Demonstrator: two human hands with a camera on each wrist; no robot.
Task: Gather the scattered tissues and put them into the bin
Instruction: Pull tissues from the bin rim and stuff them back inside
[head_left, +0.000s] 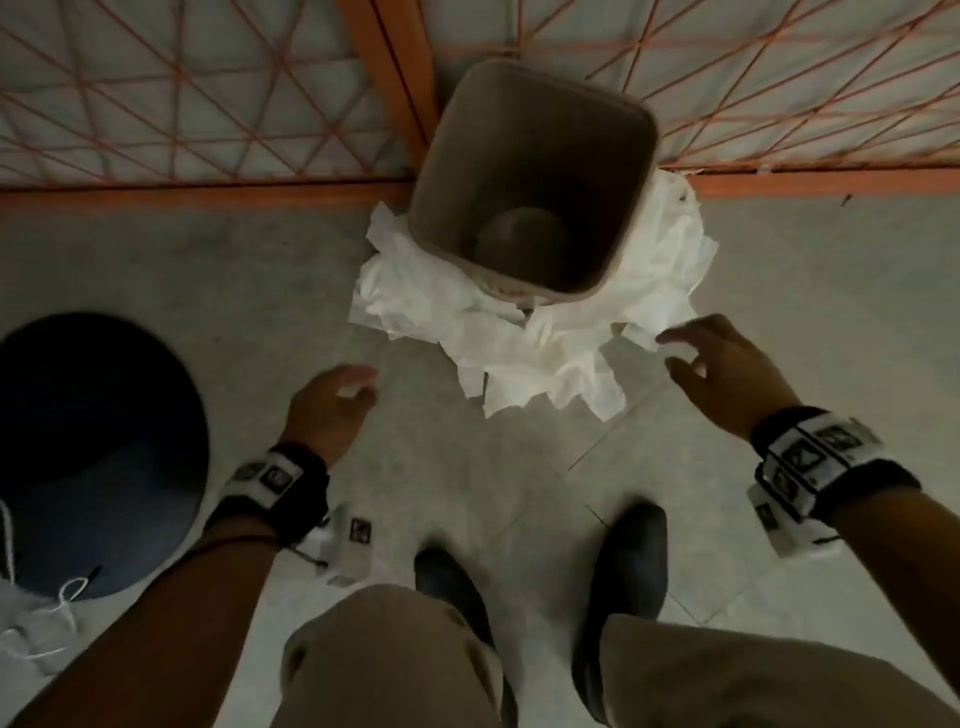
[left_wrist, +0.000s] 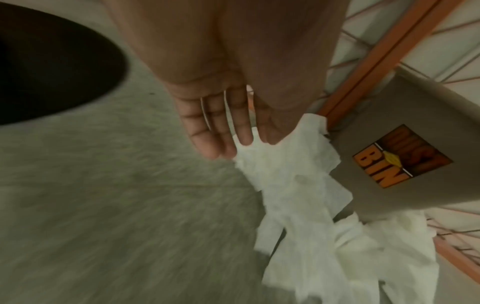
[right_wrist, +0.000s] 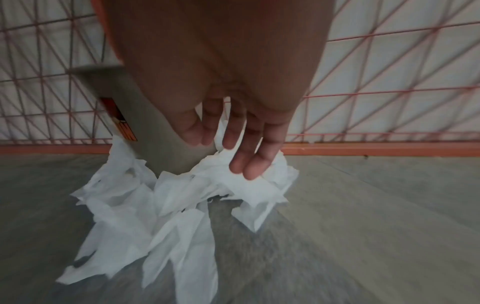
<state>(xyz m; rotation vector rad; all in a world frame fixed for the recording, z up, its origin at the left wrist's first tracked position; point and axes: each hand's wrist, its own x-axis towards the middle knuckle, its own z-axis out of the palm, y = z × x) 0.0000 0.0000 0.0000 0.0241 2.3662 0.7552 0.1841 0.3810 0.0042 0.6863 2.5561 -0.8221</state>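
Observation:
A beige square bin (head_left: 535, 104) with an orange "BIN" label (left_wrist: 401, 156) stands on the floor against an orange mesh fence. Crumpled white tissues (head_left: 530, 338) lie heaped round its base, in front and on both sides (right_wrist: 182, 195). My left hand (head_left: 337, 400) hovers left of the pile with straight fingers (left_wrist: 218, 131) and holds nothing. My right hand (head_left: 711, 358) hangs over the pile's right edge, fingers (right_wrist: 249, 156) spread and loose, empty. A dark rounded shape lies at the bottom of the bin.
The orange mesh fence (head_left: 208, 104) and its floor rail (head_left: 831, 182) run behind the bin. A dark round object (head_left: 93, 447) sits on the floor at the left. My two dark shoes (head_left: 623, 561) stand on the grey tiles near the pile.

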